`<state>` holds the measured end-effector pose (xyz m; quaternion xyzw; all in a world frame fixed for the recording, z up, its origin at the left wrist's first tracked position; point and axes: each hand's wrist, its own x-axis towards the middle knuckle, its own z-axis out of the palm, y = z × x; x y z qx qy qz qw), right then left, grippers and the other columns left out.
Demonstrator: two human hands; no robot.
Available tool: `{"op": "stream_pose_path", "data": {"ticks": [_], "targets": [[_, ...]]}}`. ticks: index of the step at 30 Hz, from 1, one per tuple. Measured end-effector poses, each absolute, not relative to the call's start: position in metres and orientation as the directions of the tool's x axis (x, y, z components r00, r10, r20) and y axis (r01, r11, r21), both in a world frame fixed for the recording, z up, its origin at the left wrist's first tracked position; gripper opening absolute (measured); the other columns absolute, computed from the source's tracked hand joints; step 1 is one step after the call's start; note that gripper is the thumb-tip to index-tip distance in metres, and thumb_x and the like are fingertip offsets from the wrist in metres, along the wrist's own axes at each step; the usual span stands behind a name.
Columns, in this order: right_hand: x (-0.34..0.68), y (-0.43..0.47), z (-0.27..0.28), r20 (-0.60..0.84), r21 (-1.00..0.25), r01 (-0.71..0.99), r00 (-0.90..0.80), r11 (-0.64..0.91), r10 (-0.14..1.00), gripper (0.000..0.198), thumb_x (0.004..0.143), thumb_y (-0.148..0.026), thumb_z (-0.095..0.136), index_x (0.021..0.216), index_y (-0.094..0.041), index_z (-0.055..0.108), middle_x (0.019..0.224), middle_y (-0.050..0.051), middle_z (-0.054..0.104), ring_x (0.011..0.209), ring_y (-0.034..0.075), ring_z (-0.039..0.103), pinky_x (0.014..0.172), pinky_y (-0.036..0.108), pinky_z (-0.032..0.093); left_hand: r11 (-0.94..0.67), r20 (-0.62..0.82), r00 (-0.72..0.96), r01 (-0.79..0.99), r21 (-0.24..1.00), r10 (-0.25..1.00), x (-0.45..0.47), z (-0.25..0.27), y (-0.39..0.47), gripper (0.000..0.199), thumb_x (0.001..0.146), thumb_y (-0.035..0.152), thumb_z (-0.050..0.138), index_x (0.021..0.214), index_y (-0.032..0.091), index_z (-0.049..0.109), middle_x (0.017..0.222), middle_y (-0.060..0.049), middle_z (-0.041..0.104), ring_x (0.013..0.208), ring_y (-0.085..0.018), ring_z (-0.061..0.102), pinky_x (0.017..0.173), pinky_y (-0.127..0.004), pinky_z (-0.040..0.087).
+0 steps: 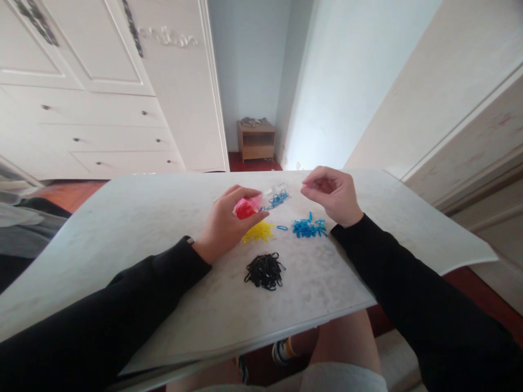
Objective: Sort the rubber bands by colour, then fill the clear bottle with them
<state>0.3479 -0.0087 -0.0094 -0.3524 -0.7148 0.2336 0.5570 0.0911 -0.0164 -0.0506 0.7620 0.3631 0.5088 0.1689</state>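
My left hand (224, 224) is curled around the near end of a clear plastic container (281, 188), thumb below and fingers above. Red and pink bands (247, 207) show inside it between those fingers, and blue bands (278, 199) lie at its far end. To the right, my right hand (333, 197) is raised with thumb and fingertips pinched together; anything in the pinch is too small to make out. Below it lies a pile of blue bands (309, 227). A single blue band (281, 228) rests between that pile and the yellow bands (259, 231).
A heap of black bands (265, 271) sits on the white table (318, 283) nearer to me. Beyond the table stand a white wardrobe (114, 114) at left and a small wooden nightstand (256, 142). Grey and dark cloth (20, 228) shows at the left edge.
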Motion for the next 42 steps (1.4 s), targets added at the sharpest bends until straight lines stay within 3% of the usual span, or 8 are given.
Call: {"op": "stream_pose_path", "data": {"ticks": [3,7,12,17,20,25,32,42], "targets": [[0.353,-0.005,-0.01,0.573,-0.649,0.392,-0.312,0.652,0.758,0.012,0.082,-0.03,0.079,0.08,-0.02,0.072,0.078,0.001,0.069,0.072,0.015,0.06,0.07,0.034,0.05,-0.683,0.687,0.124,0.327,0.653,0.716,0.091,-0.049,-0.016,0.027,0.09,0.03,0.073,0.114,0.021,0.064,0.109,-0.005,0.072,0.099,-0.02,0.068,0.085,-0.037,0.055],[0.356,-0.003,-0.015,0.329,-0.503,0.49,-0.654,0.712,0.681,0.017,0.08,-0.033,0.084,0.08,-0.019,0.075,0.085,0.005,0.07,0.084,0.019,0.062,0.08,0.037,0.049,-0.647,0.636,0.126,0.205,0.734,0.762,0.093,-0.052,-0.014,0.027,0.095,0.035,0.067,0.117,0.021,0.058,0.109,-0.006,0.072,0.098,-0.019,0.07,0.084,-0.037,0.057],[0.351,-0.002,-0.024,0.205,-0.503,0.49,-0.733,0.712,0.649,0.014,0.078,-0.027,0.086,0.079,-0.019,0.074,0.091,0.005,0.069,0.091,0.022,0.062,0.087,0.04,0.049,-0.601,0.583,0.148,0.149,0.786,0.799,0.095,-0.057,-0.011,0.03,0.094,0.038,0.068,0.117,0.022,0.056,0.112,-0.008,0.071,0.099,-0.02,0.071,0.085,-0.039,0.06],[0.344,-0.005,-0.026,0.185,-0.516,0.462,-0.762,0.721,0.62,0.01,0.084,-0.012,0.072,0.076,-0.019,0.071,0.088,0.004,0.069,0.089,0.019,0.062,0.086,0.037,0.05,-0.6,0.578,0.161,0.173,0.782,0.8,0.095,-0.057,-0.011,0.03,0.094,0.037,0.068,0.117,0.022,0.057,0.11,-0.007,0.072,0.097,-0.019,0.071,0.085,-0.038,0.059],[0.345,-0.006,-0.022,0.218,-0.514,0.477,-0.731,0.713,0.646,0.009,0.083,-0.012,0.069,0.078,-0.019,0.07,0.087,0.004,0.07,0.085,0.018,0.062,0.082,0.036,0.051,-0.625,0.605,0.16,0.24,0.743,0.78,0.094,-0.054,-0.013,0.029,0.092,0.035,0.07,0.115,0.021,0.06,0.109,-0.006,0.072,0.096,-0.019,0.07,0.086,-0.038,0.059],[0.351,-0.003,-0.02,0.383,-0.603,0.513,-0.486,0.611,0.785,0.008,0.086,-0.022,0.068,0.079,-0.018,0.067,0.074,0.001,0.069,0.069,0.014,0.059,0.067,0.03,0.049,-0.679,0.67,0.18,0.38,0.628,0.72,0.092,-0.05,-0.014,0.029,0.085,0.028,0.078,0.111,0.02,0.066,0.108,-0.005,0.07,0.1,-0.021,0.067,0.089,-0.039,0.057],[0.345,-0.007,-0.018,0.616,-0.704,0.328,-0.16,0.63,0.772,0.013,0.079,-0.029,0.079,0.079,-0.022,0.067,0.075,0.0,0.068,0.071,0.015,0.06,0.069,0.034,0.054,-0.697,0.68,0.207,0.39,0.601,0.703,0.09,-0.052,-0.013,0.031,0.082,0.022,0.082,0.111,0.02,0.07,0.106,-0.004,0.069,0.096,-0.019,0.066,0.087,-0.036,0.056],[0.342,-0.012,-0.014,0.622,-0.681,0.267,-0.281,0.682,0.731,0.015,0.078,-0.036,0.085,0.078,-0.023,0.077,0.078,0.002,0.074,0.073,0.017,0.065,0.068,0.036,0.055,-0.701,0.667,0.241,0.383,0.601,0.705,0.092,-0.053,-0.013,0.032,0.079,0.023,0.084,0.109,0.023,0.073,0.102,-0.003,0.069,0.092,-0.02,0.065,0.088,-0.039,0.056]]}}
